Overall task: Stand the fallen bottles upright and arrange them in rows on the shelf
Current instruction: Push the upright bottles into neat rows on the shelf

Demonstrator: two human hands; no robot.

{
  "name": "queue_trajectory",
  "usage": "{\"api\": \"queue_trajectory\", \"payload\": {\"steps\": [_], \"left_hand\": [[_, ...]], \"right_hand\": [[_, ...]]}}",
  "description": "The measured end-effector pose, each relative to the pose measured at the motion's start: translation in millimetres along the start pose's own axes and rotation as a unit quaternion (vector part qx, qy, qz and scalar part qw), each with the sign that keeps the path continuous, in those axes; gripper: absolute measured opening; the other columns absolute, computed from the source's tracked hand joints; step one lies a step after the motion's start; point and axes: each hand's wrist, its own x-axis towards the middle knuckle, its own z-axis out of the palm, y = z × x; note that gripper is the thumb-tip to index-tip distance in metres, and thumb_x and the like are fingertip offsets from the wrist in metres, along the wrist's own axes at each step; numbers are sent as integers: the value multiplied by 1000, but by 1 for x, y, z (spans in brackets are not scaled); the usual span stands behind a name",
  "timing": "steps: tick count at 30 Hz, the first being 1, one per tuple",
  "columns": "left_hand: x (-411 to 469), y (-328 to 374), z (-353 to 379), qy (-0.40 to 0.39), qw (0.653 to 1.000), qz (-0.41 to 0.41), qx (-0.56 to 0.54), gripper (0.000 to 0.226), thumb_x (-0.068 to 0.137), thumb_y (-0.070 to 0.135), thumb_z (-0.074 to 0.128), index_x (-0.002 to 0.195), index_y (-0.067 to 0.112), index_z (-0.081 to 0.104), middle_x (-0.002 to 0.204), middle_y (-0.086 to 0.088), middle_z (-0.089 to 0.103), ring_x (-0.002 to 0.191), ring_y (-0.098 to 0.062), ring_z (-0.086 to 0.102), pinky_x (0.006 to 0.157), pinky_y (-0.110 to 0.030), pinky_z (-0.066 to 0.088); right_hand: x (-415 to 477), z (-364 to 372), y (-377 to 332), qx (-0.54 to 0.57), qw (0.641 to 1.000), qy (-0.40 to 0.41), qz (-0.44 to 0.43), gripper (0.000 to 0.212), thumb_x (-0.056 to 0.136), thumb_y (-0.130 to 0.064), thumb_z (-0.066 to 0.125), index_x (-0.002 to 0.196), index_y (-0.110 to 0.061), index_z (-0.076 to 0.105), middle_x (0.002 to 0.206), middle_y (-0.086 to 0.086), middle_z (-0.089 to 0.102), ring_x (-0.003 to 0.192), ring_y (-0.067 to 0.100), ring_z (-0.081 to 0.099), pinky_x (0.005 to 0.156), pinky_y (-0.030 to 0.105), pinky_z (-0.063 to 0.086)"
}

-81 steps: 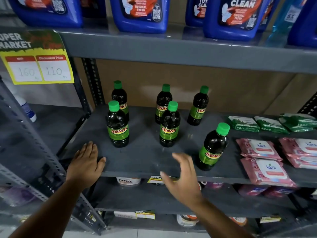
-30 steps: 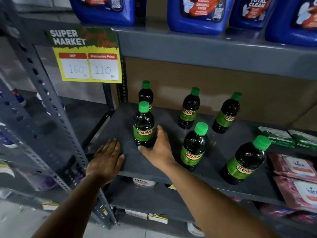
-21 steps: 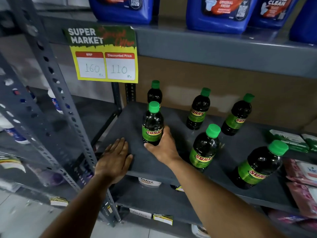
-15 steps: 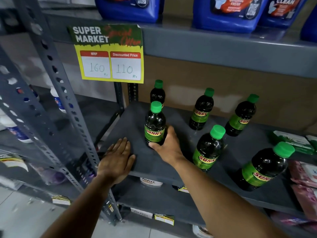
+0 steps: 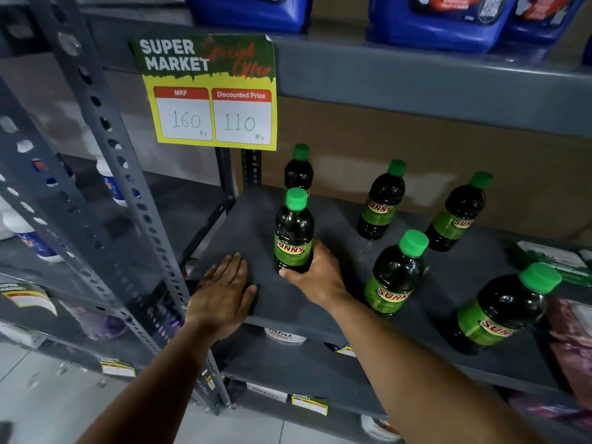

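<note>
Several dark "Sunny" bottles with green caps and green labels stand upright on the grey shelf [image 5: 256, 216]. My right hand [image 5: 315, 277] wraps around the base of the front-left bottle [image 5: 293, 232]. Directly behind it stands another bottle [image 5: 298, 169]. Two more stand at the back, one in the middle [image 5: 381, 203] and one to the right [image 5: 458, 214]. A front-middle bottle [image 5: 395, 277] and a front-right bottle [image 5: 499, 312] stand nearer the edge. My left hand [image 5: 224, 294] lies flat on the shelf's front-left corner, fingers apart, holding nothing.
A yellow price sign [image 5: 211, 94] hangs from the upper shelf, which carries blue jugs [image 5: 442, 17]. A perforated grey upright [image 5: 105, 149] stands left of my left hand. Green wipe packs [image 5: 551, 257] and pink packs [image 5: 573, 328] lie at the right end.
My right hand crossed from the front-right bottle to the front-left bottle and closed around its base. The view shifted left. My left hand stayed flat on the shelf corner.
</note>
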Motion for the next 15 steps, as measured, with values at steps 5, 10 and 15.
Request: {"api": "queue_trajectory", "payload": {"steps": [5,10,15], "left_hand": [[0,-1,0,-13,1000,-3,4,74,89,53,2,147,9,15,159,-9,12,146,-19,6,118,-36,7],[1,1,0,-29,999,-16,-5,67,93,49,5,148,11,9,160,-6,6,146,-15,0,118,-34,4],[0,1,0,-39,999,-23,2,69,91,50,5,148,11,7,160,-5,3,145,-15,-1,118,-34,3]], "right_hand": [[-20,-1,1,-6,1000,-22,-1,54,63,-27,87,110,-26,60,103,-9,67,94,7,63,77,17,48],[-46,-1,1,-14,999,-26,-20,53,60,-29,87,105,-30,59,100,-11,66,91,5,62,72,9,45],[-56,3,0,-18,999,-8,-27,56,59,-30,87,108,-27,60,106,-6,69,97,11,64,82,24,51]]}}
